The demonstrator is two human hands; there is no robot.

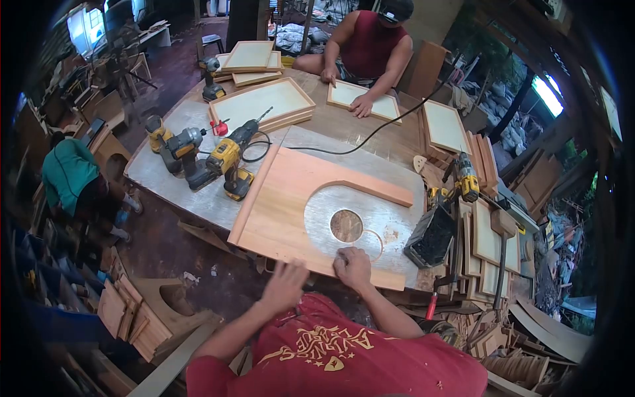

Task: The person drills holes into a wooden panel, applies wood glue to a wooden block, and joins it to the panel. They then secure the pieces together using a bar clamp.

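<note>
A light wooden panel (281, 192) with a large U-shaped cutout lies on the worktable in front of me. A raised strip runs along its left side and another along its far side. My right hand (352, 266) has its fingers curled at the front arm of the panel, beside the cutout. To its left, my left hand (286, 284) is slightly blurred, fingers extended, close to the panel's front edge. Through the cutout show the grey table sheet and a round hole (346, 225) in it. Nothing shows in the left hand.
Cordless drills (228, 159) stand at the left, with a black cable (357, 151) beyond the panel. A person (374, 49) across the table handles a framed panel (344, 96). Stacked frames (264, 102), a dark box (430, 236) and another drill (467, 178) surround the work. Another person (73, 172) bends at far left.
</note>
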